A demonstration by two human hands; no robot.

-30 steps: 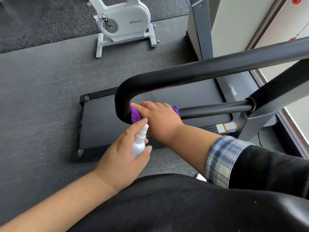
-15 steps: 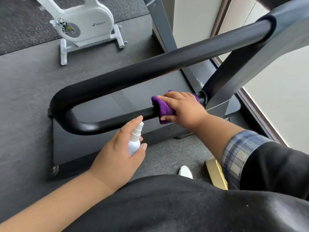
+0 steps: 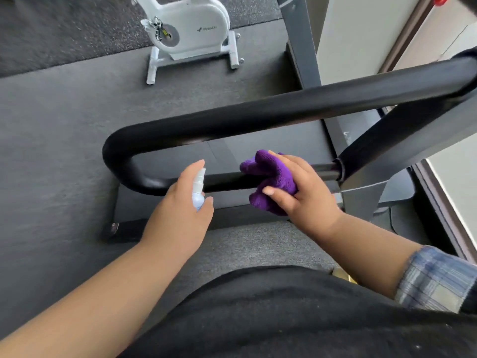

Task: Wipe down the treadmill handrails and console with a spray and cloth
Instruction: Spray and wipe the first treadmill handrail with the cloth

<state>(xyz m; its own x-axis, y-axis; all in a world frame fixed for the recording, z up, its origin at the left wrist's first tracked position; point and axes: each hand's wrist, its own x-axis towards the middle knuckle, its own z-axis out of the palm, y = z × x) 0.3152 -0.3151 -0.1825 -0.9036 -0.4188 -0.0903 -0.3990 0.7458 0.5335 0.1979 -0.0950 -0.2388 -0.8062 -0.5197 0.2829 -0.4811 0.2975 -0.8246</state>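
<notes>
- Since half a second ago the right hand with the purple cloth has slid leftward along the lower bar of the handrail, away from the joint at the upright.
- Right hand grips the bunched cloth round the lower bar, thumb curled under the cloth, fingers over the top.
- Left hand has stayed just left of the cloth, curled round a small white spray bottle, forefinger lying over the nozzle; the bottle stands upright in front of the lower bar.
- Handrail loops back on itself at the left, with the thick upper bar above both hands.
- Treadmill deck lies below the rail on grey floor.
- White exercise bike stands well beyond, at the top.
</notes>
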